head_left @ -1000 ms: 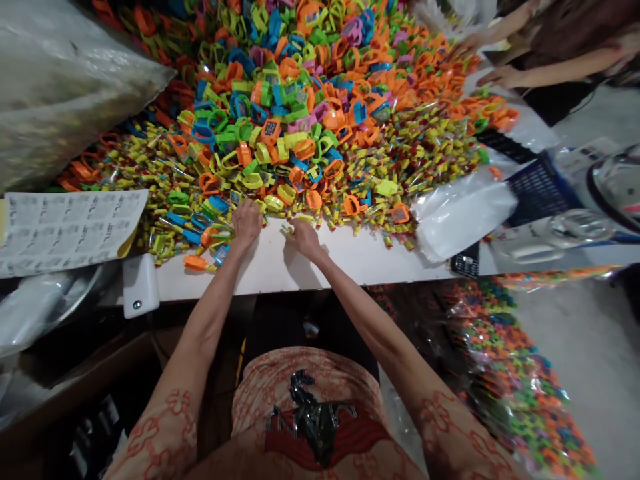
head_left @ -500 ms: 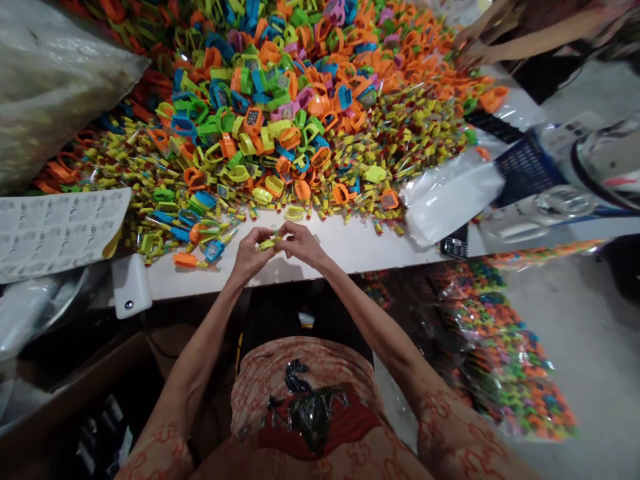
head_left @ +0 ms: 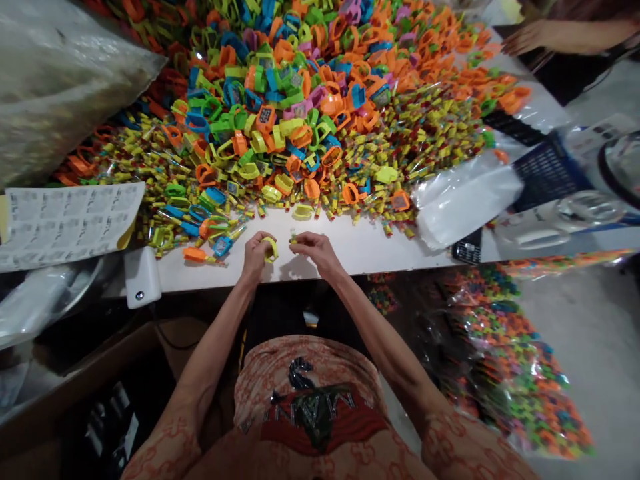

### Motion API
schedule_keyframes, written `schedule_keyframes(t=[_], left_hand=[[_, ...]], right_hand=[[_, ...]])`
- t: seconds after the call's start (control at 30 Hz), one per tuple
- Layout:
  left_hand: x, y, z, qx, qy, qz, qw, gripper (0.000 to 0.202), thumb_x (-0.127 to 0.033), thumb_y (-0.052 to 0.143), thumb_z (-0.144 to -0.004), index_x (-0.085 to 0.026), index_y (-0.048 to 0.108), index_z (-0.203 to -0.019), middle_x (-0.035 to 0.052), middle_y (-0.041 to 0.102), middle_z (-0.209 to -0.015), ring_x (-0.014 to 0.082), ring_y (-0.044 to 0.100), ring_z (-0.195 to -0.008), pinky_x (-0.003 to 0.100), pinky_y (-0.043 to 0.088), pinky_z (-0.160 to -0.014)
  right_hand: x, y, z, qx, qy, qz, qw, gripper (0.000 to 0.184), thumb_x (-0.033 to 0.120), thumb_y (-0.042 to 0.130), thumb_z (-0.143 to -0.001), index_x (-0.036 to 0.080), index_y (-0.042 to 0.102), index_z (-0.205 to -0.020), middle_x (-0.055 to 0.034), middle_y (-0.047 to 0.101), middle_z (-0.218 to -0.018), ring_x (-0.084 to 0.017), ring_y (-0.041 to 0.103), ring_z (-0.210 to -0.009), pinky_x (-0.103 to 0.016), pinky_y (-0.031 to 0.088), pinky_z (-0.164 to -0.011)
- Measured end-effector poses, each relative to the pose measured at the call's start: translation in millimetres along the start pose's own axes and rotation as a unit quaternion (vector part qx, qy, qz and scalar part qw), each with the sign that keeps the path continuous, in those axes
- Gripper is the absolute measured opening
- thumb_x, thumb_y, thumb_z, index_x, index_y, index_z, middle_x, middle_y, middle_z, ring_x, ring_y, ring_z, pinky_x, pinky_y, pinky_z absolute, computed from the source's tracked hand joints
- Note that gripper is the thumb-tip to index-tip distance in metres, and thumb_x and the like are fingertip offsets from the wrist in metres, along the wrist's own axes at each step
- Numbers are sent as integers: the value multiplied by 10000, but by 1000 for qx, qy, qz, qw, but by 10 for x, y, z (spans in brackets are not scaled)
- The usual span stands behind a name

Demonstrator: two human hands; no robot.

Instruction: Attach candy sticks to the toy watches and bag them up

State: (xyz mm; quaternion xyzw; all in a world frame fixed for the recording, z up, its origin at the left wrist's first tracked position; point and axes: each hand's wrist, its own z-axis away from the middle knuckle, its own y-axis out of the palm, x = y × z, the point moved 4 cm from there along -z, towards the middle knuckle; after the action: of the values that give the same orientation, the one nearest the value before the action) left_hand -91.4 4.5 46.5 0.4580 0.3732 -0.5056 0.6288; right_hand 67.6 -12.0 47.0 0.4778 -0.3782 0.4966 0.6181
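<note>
My left hand [head_left: 255, 259] is closed on a yellow toy watch [head_left: 271, 250], its curved band facing right. A short gap away, my right hand [head_left: 319, 253] pinches a small clear-and-yellow tube [head_left: 293, 235], partly hidden by the fingertips. Both hands are above the white table's [head_left: 235, 270] front edge. Just beyond them lies another yellow toy watch [head_left: 303, 212]. To the left are a blue toy watch [head_left: 222, 247] and an orange one [head_left: 195, 254], with small tubes beside them.
A large heap of coloured toy watches [head_left: 280, 100] and many yellow tubes [head_left: 425, 127] covers the back. Plastic bags [head_left: 465, 200], a black phone [head_left: 468, 248] and a blue basket [head_left: 543, 167] are right. Left are a sticker sheet [head_left: 70, 220] and white device [head_left: 143, 277]. Another person's hand [head_left: 525, 39] is top right.
My hands, together at the yellow toy watch before, have moved apart. The watch stays in my left hand; the small tube shows in my right. The view has shifted slightly.
</note>
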Motion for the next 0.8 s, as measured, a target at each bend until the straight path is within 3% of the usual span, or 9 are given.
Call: schedule_keyframes(t=[0.1,0.2,0.8], left_hand=[[-89,2,90,50,19,-82,995,146,-288,567,-519,-170,627,-580,-39,459,-439,77,349,-428,212,248,-443],[-127,27,163,90,27,-115,989,152,-312,576,-530,-167,616,-548,-29,466,-448,75,344,-449,216,244,-462],[-102,-10,162,130,6,-154,979,149,-317,586,-530,-173,596,-494,-15,422,-451,88,310,-474,243,201,-468]], right_hand=[[100,45,-12,52,25,-48,997,334,374,864,-610,190,595,-683,29,644,-569,-80,500,-452,-229,382,-461],[147,124,-11,73,35,-70,994,413,385,903,-584,206,583,-774,45,650,-547,-116,574,-459,-240,454,-479],[109,126,41,154,43,-114,981,396,347,958,-560,162,714,-811,-5,736,-703,-139,691,-626,-304,584,-685]])
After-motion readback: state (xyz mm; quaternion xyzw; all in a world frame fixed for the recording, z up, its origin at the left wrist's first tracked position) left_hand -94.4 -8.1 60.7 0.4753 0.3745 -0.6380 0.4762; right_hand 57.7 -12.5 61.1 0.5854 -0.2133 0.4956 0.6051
